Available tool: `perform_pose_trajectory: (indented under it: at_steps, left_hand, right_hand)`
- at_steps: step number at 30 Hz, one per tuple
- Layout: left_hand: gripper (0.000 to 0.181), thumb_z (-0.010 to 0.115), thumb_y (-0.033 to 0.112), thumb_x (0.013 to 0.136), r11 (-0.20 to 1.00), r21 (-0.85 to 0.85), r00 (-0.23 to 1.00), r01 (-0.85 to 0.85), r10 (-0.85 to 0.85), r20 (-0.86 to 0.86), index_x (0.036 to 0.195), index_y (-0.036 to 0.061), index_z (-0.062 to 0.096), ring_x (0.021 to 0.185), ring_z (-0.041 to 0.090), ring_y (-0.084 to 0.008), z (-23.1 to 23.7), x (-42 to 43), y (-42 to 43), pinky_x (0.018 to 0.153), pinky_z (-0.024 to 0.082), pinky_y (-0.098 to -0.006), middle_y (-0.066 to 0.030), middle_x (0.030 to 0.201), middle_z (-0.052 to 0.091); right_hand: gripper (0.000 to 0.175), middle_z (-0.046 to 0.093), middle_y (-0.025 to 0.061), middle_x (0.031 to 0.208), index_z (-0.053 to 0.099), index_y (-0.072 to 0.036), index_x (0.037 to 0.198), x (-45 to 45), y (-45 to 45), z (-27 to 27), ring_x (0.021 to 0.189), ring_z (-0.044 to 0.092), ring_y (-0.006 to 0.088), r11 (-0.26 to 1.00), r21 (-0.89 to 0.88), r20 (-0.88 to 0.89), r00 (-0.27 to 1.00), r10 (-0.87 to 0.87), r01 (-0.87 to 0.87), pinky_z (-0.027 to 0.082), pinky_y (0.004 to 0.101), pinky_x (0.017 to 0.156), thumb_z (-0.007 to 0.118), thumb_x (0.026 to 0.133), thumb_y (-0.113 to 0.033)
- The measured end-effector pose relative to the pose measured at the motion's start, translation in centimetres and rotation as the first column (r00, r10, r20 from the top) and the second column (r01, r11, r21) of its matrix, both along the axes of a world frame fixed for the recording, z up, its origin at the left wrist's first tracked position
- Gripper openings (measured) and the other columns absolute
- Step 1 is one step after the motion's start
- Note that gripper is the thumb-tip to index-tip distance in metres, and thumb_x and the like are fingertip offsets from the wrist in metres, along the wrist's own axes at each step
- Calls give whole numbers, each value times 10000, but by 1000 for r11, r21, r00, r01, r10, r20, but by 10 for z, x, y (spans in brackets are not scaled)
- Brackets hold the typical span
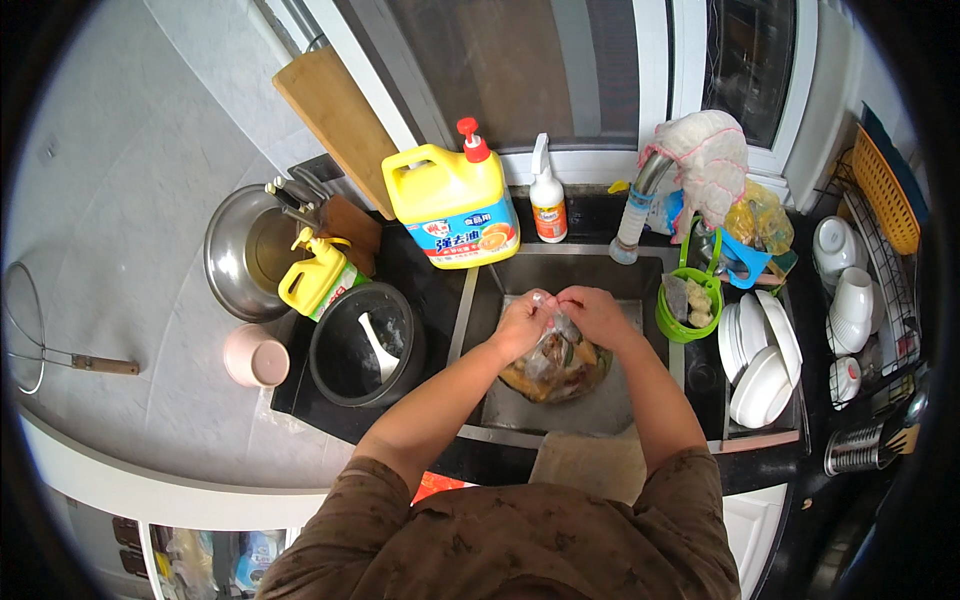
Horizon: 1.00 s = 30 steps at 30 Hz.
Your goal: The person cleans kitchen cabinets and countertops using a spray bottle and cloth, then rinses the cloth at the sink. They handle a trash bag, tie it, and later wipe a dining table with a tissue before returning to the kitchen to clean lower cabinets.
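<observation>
Both hands meet over a metal sink basin (622, 416). My left hand (519, 324) pinches the gathered top of a clear plastic bag (556, 367), and my right hand (596, 315) grips the same gathered neck from the other side. The bag bulges below my fingers with brown, yellow and green food scraps inside. It hangs in or rests on the basin; which of the two I cannot tell. My fingertips are close together, so the bag's very top is partly hidden.
A large yellow detergent jug (450, 202) and a white spray bottle (548, 199) stand behind the sink. Left is a black pot (330, 352) with a white rice paddle (379, 349). A cloth-draped faucet (651, 176), green basket (679, 330) and white dishes (761, 390) are right.
</observation>
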<state>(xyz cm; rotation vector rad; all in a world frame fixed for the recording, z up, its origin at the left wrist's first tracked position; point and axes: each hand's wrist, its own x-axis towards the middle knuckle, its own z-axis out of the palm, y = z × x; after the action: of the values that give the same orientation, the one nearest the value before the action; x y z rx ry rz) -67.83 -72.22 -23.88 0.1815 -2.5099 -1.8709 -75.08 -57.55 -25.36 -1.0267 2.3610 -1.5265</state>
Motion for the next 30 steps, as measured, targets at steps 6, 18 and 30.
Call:
perform_pose_trajectory:
  at_steps: [6, 18, 30]
  left_hand:
    - [135, 487, 149, 916, 975, 223, 1000, -3, 6, -15, 875, 30, 535, 619, 508, -82, -4, -2, -10, 590, 427, -228, -25, 717, 564]
    - [47, 626, 29, 786, 990, 140, 995, -10, -4, 99, 743, 41, 612, 638, 526, -80, 11, 1, -15, 601, 443, -231, -9, 747, 609]
    - [147, 628, 26, 651, 605, -720, 829, -339, -169, -532, 752, 90, 542, 712, 579, -267, 5, 6, -12, 583, 475, -362, -70, 749, 539]
  right_hand:
    - [194, 616, 111, 805, 609, -30, 879, 8, 3, -1, 701, 594, 233, 997, -22, 181, 980, 83, -81, 464, 328, 640, 582, 775, -192]
    - [104, 592, 63, 803, 613, -59, 827, 8, 2, -25, 800, 583, 179, 956, -236, 32, 982, 188, -176, 450, 284, 710, 605, 776, -150]
    - [209, 595, 10, 876, 604, -22, 987, -24, -16, -22, 792, 525, 78, 945, -170, 427, 844, 326, -279, 430, 240, 735, 551, 795, -87]
